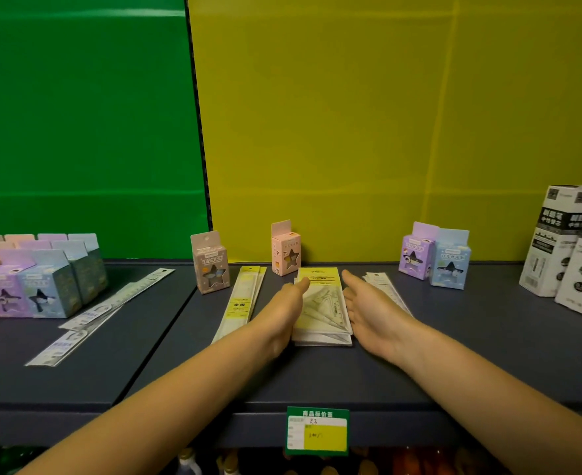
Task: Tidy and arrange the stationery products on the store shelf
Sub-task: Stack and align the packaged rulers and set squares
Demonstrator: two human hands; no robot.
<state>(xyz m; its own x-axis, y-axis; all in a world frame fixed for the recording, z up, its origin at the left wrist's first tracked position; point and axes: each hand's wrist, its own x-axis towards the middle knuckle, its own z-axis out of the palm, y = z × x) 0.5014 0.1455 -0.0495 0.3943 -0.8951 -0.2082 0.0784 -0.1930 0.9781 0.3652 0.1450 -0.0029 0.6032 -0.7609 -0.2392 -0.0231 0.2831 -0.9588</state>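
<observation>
Set-square packs (323, 308) stacked on shelf (454, 354), hands flanking.

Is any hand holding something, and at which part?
Nothing is gripped. The left hand, fingers straight, touches the left edge of the set-square packs; the right hand is open beside them.

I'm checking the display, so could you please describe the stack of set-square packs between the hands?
The stack of set-square packs lies flat on the shelf: clear sleeves with yellow cards, transparent triangles inside, edges fanned. The left hand touches its left edge with straight fingers; the right hand flanks it, contact unclear.
</observation>
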